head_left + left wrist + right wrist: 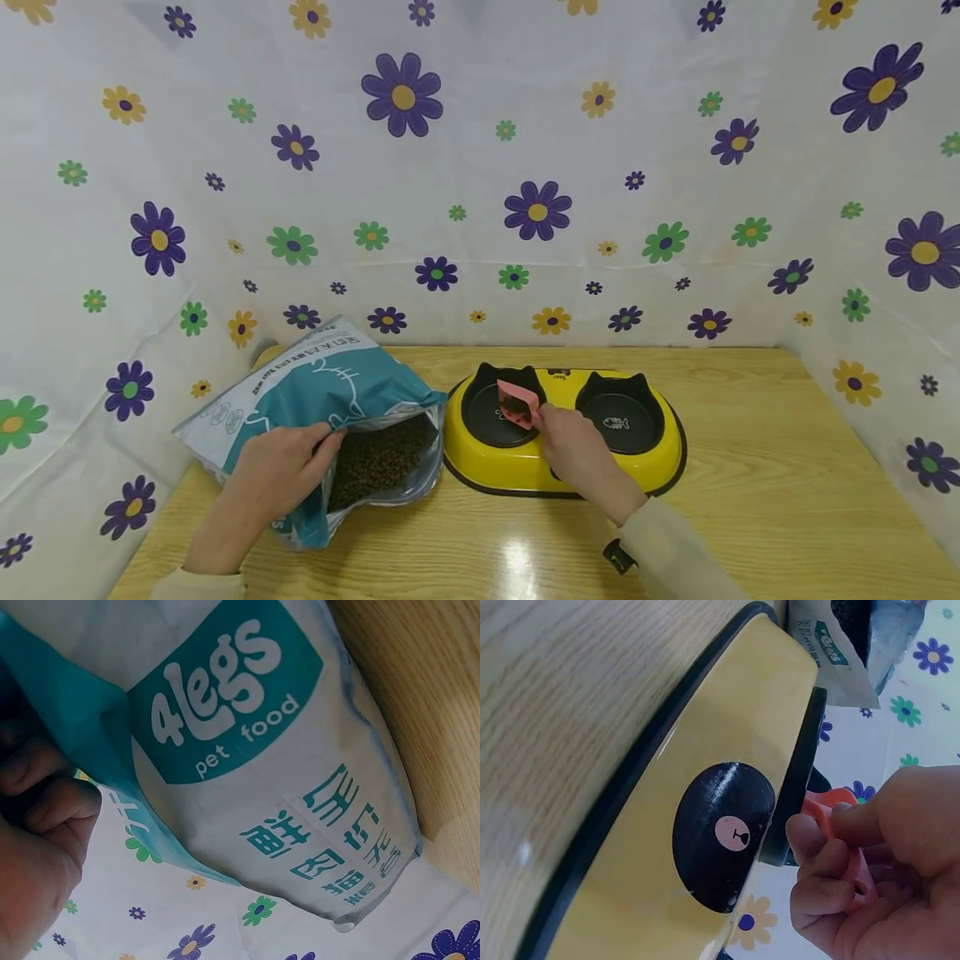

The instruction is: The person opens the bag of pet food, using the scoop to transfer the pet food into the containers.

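My left hand (277, 471) pinches the edge of the opening of a teal and white pet food bag (300, 392). The bag lies tilted on the table, its mouth facing me, with brown kibble (386, 458) inside. A pink scoop (529, 397) with dark kibble in it is held by its handle in my right hand (573, 446). The scoop is over the left black bowl (480, 417) of a yellow double feeder (495, 467). In the right wrist view, curled fingers grip the scoop handle (861, 881), beside the feeder's rim.
The right black bowl (622, 408), with a fish-bone print, sits in the same feeder, just right of my right hand. A wooden table (787, 467) bears everything. A white flowered cloth (480, 150) stands behind and at both sides.
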Available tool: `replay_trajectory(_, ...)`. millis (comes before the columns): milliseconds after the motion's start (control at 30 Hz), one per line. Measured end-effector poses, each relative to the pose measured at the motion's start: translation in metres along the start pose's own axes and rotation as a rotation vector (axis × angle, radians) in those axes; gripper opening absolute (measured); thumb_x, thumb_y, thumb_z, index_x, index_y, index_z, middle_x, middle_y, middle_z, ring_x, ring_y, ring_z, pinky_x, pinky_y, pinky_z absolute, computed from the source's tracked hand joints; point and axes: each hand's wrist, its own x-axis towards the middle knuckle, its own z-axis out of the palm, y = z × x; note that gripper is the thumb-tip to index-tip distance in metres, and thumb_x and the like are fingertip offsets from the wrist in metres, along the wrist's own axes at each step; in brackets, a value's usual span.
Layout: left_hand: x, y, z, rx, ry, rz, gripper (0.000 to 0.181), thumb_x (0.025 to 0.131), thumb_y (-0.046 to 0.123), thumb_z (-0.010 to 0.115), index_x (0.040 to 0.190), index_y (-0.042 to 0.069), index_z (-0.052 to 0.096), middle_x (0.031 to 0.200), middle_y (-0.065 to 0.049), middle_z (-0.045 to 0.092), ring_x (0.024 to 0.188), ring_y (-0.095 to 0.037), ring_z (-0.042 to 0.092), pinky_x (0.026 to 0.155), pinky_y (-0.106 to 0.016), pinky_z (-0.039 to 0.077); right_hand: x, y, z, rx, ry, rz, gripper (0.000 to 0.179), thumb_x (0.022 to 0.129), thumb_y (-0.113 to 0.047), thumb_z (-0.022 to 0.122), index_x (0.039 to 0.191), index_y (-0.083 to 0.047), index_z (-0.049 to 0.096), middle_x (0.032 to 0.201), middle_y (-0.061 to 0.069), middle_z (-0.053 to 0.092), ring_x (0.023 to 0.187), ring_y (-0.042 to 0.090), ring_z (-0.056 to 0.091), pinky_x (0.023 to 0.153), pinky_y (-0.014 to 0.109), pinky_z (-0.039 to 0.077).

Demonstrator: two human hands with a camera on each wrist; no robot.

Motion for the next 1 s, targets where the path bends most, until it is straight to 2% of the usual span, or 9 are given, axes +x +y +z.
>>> replay_trajectory(133,-0.0011,0.0010,0.0000,0.002,-0.004,-0.005,0.043,0.103,0.024,0.061,0.064,0.023,0.041,0.052,0.010,0.030,0.043,-0.004,0.029,0.046,-0.024,0.027,-0.0015,-0.0007,0.0017,-0.166,0.064,-0.066,0.012,0.099,-0.010,0.067,0.095,0.000,0.061,0.071,0.008,0.056,0.059,0.017,0.045,0.052,0.025,0.039)
replay_trajectory(233,-0.0011,0.0008,-0.0001,0.007,-0.005,-0.002,0.043,0.103,0.025,0.061,0.064,0.023,0.041,0.051,0.010,0.030,0.043,-0.005,0.029,0.046,-0.024,0.027,-0.0027,0.0002,0.0023,-0.243,0.104,-0.084,0.015,0.094,-0.008,0.073,0.100,0.000,0.062,0.076,0.010,0.059,0.063,0.019,0.045,0.055,0.027,0.044)
replay_trajectory(400,-0.0008,0.0002,-0.0003,0.005,-0.001,0.009,0.043,0.102,0.024,0.061,0.064,0.023,0.041,0.051,0.010,0.030,0.043,-0.004,0.028,0.046,-0.024,0.027,-0.0042,0.0021,0.0025,-0.303,0.123,-0.076,0.030,0.087,-0.006,0.080,0.111,-0.001,0.063,0.085,0.013,0.062,0.070,0.022,0.046,0.059,0.028,0.050)
replay_trajectory(733,-0.0011,0.0006,-0.0006,0.002,-0.008,0.010,0.042,0.103,0.024,0.061,0.065,0.023,0.042,0.052,0.010,0.030,0.043,-0.004,0.029,0.046,-0.024,0.027,-0.0072,0.0039,0.0047,-0.415,0.239,-0.146,0.036,0.084,-0.011,0.084,0.111,0.001,0.065,0.093,0.016,0.064,0.079,0.026,0.050,0.072,0.031,0.055)
replay_trajectory(800,-0.0010,0.0006,-0.0006,0.003,-0.007,0.008,0.042,0.103,0.024,0.061,0.065,0.023,0.042,0.052,0.010,0.030,0.043,-0.004,0.029,0.046,-0.024,0.027,-0.0079,0.0039,0.0043,-0.416,0.254,-0.150,0.036,0.084,-0.010,0.085,0.112,0.001,0.065,0.094,0.017,0.064,0.080,0.026,0.050,0.072,0.032,0.055)
replay_trajectory(900,-0.0008,0.0004,-0.0004,0.006,-0.002,0.010,0.043,0.102,0.024,0.061,0.065,0.023,0.041,0.051,0.010,0.030,0.043,-0.004,0.029,0.046,-0.024,0.027,-0.0082,0.0047,0.0039,-0.361,0.250,-0.112,0.028,0.090,-0.012,0.079,0.110,0.002,0.064,0.090,0.015,0.062,0.077,0.025,0.048,0.068,0.030,0.052)
replay_trajectory(1000,-0.0008,0.0006,-0.0004,0.007,-0.003,0.011,0.043,0.103,0.024,0.061,0.065,0.023,0.042,0.051,0.010,0.030,0.043,-0.004,0.029,0.045,-0.024,0.027,-0.0085,0.0067,0.0038,-0.200,0.205,-0.038,0.018,0.099,-0.014,0.068,0.105,0.002,0.064,0.082,0.012,0.057,0.071,0.022,0.045,0.062,0.027,0.045)
